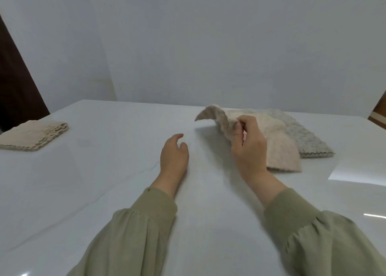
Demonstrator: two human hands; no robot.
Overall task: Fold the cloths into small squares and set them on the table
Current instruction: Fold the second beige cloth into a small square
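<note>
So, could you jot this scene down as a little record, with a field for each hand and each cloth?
table: white, glossy
folded cloth: layered square, far left
grey cloth: lying flat, right side
beige cloth: on the grey cloth, left edge lifted
right hand: pinches the beige cloth's lifted edge
left hand: relaxed, holds nothing, mid-table

- The beige cloth [277, 142] covers part of the grey cloth [309, 135] beneath it.
- The folded cloth stack [33, 135] runs off the left edge.
- Both sleeves [135, 234] are cut off by the bottom edge.
</note>
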